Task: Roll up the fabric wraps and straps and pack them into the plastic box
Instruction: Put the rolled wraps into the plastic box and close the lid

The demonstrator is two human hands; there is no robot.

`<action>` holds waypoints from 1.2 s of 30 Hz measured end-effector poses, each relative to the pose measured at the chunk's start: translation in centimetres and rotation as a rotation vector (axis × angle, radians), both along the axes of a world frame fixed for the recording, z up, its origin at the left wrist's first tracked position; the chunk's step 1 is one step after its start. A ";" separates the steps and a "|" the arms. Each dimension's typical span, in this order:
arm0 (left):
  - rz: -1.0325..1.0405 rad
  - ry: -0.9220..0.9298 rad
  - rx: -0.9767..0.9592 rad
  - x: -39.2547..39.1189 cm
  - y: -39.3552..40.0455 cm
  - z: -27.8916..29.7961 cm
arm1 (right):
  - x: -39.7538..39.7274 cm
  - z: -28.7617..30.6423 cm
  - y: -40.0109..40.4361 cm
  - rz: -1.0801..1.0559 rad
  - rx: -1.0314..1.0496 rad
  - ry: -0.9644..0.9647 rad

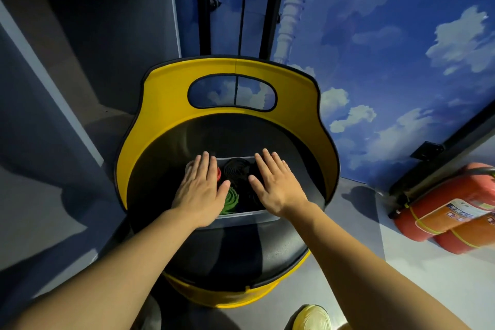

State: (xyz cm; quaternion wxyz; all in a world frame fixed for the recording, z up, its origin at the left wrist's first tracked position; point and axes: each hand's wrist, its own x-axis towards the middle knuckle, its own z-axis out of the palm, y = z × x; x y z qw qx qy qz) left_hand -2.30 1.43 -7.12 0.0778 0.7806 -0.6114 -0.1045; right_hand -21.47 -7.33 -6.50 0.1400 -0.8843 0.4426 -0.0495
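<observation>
Far left: grey shelving point(88, 43), open-fronted and in shadow. Centre: a yellow chair point(166, 104) with a black seat point(241, 244) and an oval cut-out in its backrest. On the seat, a clear plastic box point(242, 214), its near rim showing between the two wrists. Over the box's left side, the left hand point(199, 191), palm down, fingers straight and close together, gripping nothing. Just under its fingers, a sliver of red roll point(219, 173); beside its thumb, a green roll point(231, 199) inside the box. Between the hands, a black rolled strap point(237, 169), also inside the box. Over the box's right side, the right hand point(276, 185), likewise flat, fingers straight and slightly spread, holding nothing. Whether either palm actually touched the rolls: could not be told. Bottom edge, right of centre: a pale yellow shoe point(312, 317) on the floor. Far right: red fire extinguishers point(450, 211) lying against a blue sky-painted wall point(388, 35).
</observation>
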 end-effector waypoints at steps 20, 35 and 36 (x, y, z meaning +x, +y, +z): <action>-0.066 -0.097 0.067 -0.8 -1.9 -0.6 | 1.9 -1.5 -0.6 0.044 -0.044 0.165; -0.276 -0.094 0.014 -1.5 -2.2 -1.1 | 1.7 -1.6 -0.5 0.194 -0.081 0.114; -0.279 -0.101 0.018 -1.5 -2.3 -1.2 | 1.8 -1.8 -0.7 0.188 -0.074 0.112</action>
